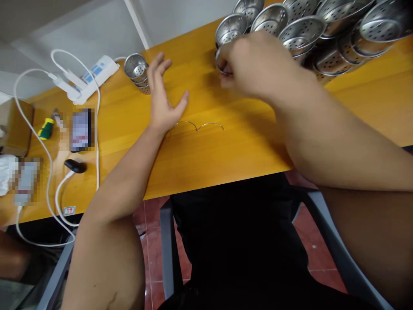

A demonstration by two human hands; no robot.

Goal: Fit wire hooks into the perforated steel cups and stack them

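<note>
My left hand (164,97) is open above the wooden table, with its thumb and fingers spread. Just left of its fingertips stands a small stack of perforated metal cups (137,69). A thin wire (197,128), bent into two arcs, lies on the table by my left wrist. My right hand (258,64) is closed, fingers curled down at the near left edge of a large group of perforated metal cups (301,32). Part of a metal cup's rim shows at its fingers; the rest is hidden behind the hand.
On the left are a white power strip (97,77) with looping white cables, a phone (81,129), a green-yellow handle (47,129), a black rounded object (75,165) and a cardboard box (17,125). A wall runs behind the table. Part of another person shows at lower left.
</note>
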